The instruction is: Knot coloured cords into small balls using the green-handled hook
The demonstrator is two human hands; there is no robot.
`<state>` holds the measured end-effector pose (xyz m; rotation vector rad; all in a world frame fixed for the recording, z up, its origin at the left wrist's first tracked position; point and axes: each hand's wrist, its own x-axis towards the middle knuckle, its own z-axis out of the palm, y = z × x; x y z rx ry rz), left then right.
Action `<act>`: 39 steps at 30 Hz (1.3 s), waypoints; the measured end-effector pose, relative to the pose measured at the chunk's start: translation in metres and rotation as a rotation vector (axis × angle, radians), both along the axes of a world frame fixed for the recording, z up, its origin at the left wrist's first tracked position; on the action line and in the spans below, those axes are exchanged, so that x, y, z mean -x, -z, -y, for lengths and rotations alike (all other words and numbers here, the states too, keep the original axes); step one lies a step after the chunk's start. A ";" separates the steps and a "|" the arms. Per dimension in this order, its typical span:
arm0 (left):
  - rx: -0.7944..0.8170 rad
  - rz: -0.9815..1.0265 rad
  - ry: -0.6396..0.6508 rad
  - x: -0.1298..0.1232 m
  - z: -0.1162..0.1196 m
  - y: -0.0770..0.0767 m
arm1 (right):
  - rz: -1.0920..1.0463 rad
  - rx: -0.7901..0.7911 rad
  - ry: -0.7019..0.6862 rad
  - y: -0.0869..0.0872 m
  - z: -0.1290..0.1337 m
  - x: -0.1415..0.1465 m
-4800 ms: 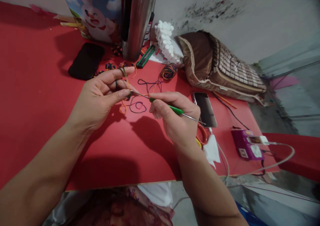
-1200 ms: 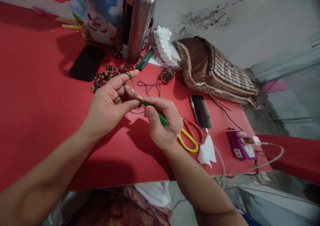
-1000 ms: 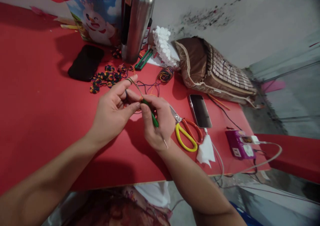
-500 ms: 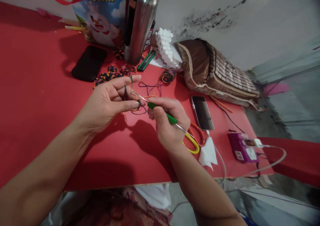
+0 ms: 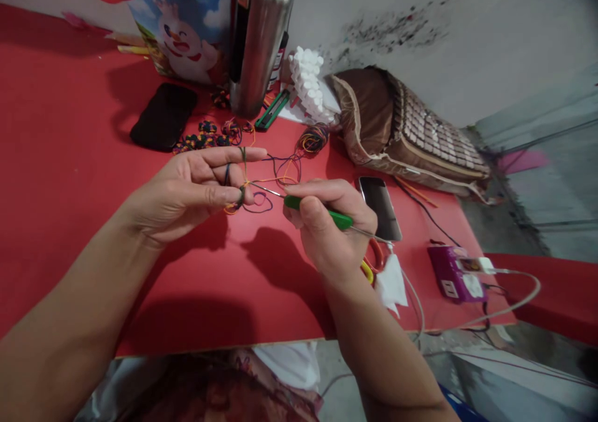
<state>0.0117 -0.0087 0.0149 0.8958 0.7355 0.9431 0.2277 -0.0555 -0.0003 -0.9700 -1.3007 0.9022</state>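
My left hand (image 5: pixel 196 188) pinches a small dark piece of crochet work (image 5: pixel 240 197) between thumb and a finger. Dark green yarn (image 5: pixel 243 159) loops over its stretched index finger, and a dark strand passes round the other fingers. In my right hand (image 5: pixel 334 225) is a crochet hook (image 5: pixel 317 212) with a green grip, held like a pen. The hook's thin metal tip reaches left to the yarn by my left fingers. Loose orange and purple strands hang behind the hands, leading toward a small wound bundle of yarn (image 5: pixel 314 138) on the red table (image 5: pixel 275 310).
Behind stand a steel flask (image 5: pixel 261 42) and a printed bag (image 5: pixel 187 35). A black phone (image 5: pixel 163 116), finished yarn pieces (image 5: pixel 200 140) and a green cutter (image 5: pixel 272 110) lie near them. To the right are another phone (image 5: pixel 380 207), scissors (image 5: pixel 376 255), a purple box (image 5: pixel 455 272) and a brown cushion (image 5: pixel 411 123).
My right hand has moved right with the crochet hook, its tip drawing away from the left fingers. My left hand has shifted slightly left and down.
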 end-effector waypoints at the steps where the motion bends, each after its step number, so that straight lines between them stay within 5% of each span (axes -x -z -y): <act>1: 0.010 0.005 0.017 0.001 -0.001 0.000 | -0.006 -0.001 -0.002 0.000 0.000 0.000; 10: 0.102 0.111 0.189 0.007 -0.003 0.008 | -0.022 -0.067 -0.037 0.006 -0.004 -0.003; 19: 0.181 0.229 0.263 0.006 -0.003 0.012 | -0.208 -0.054 -0.227 0.010 -0.016 -0.008; 25: 0.070 0.122 0.127 -0.005 0.003 0.010 | -0.384 0.057 -0.333 0.006 -0.016 0.009; 32: -0.235 -0.127 -0.248 -0.022 0.009 0.011 | -0.487 0.202 -0.216 0.015 -0.016 0.020; 39: -0.296 -0.257 -0.301 -0.023 0.011 0.008 | -0.484 0.213 -0.249 0.016 -0.017 0.020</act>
